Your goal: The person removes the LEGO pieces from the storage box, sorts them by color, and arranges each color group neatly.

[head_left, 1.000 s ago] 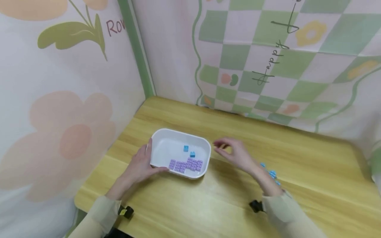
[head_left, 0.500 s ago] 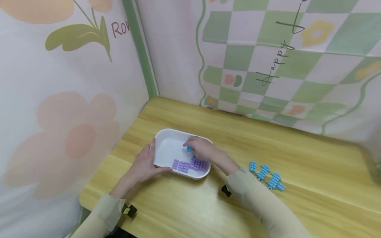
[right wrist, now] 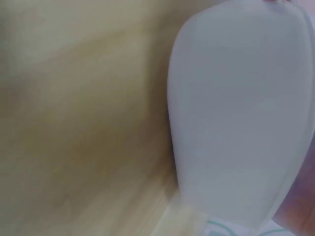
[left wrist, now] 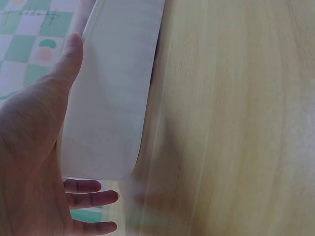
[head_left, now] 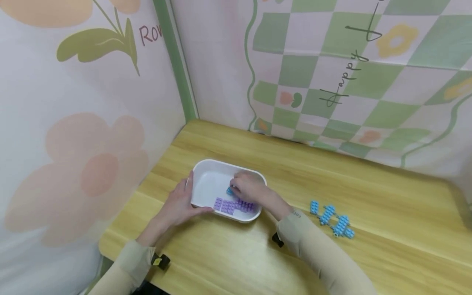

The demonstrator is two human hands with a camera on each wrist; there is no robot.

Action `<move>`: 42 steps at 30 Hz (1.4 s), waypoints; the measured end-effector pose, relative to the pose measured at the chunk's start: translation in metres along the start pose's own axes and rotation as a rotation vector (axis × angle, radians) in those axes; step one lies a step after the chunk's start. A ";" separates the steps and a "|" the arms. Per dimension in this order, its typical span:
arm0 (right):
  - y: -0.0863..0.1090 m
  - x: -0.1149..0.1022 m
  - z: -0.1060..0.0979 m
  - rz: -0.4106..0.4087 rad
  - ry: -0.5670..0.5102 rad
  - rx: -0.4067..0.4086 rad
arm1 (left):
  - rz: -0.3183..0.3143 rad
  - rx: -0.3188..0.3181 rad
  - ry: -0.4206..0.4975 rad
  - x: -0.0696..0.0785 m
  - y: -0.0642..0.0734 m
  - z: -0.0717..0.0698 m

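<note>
Seemingly partway, with lilac studded plastic bricks [head_left: 228, 207] inside white plastic tray [head_left: 206, 184], blue studded bricks [head_left: 327, 214] left outside, lower right. Gripping tray with left hand [head_left: 180, 203]; cannot tell grasp of right hand [head_left: 248, 187].

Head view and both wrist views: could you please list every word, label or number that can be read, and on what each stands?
"RO", next letter cut off: flower-print cloth.
"Happy", then script cut off: checkered cloth; blurred in left wrist view.
Right sleeve cuff: mark too small to read.
Numbers: none readable.
</note>
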State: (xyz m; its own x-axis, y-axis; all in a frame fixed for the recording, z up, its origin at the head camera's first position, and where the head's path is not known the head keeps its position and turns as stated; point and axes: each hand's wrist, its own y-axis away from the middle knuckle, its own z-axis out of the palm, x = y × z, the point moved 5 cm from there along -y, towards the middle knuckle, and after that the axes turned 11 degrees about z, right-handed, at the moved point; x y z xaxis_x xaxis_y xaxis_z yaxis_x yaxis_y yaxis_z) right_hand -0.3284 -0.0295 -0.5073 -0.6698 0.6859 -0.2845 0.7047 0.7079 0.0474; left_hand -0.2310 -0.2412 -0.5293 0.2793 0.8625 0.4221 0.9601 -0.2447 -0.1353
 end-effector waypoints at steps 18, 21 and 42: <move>0.009 -0.004 -0.004 0.035 -0.239 0.104 | 0.018 -0.003 -0.023 0.003 -0.003 0.000; 0.014 -0.004 -0.008 0.033 -0.323 0.143 | 0.016 -0.005 -0.022 0.004 -0.004 -0.001; 0.102 0.024 -0.041 0.171 -0.559 0.372 | -0.013 -0.010 -0.002 0.002 -0.002 0.002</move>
State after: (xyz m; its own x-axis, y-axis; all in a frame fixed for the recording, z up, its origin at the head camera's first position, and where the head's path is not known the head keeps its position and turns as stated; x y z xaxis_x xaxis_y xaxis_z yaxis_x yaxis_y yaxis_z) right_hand -0.2826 0.0662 -0.4702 -0.3912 0.5224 -0.7577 0.8901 0.4240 -0.1672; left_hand -0.2327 -0.2384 -0.5303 0.2666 0.8667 0.4215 0.9638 -0.2378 -0.1206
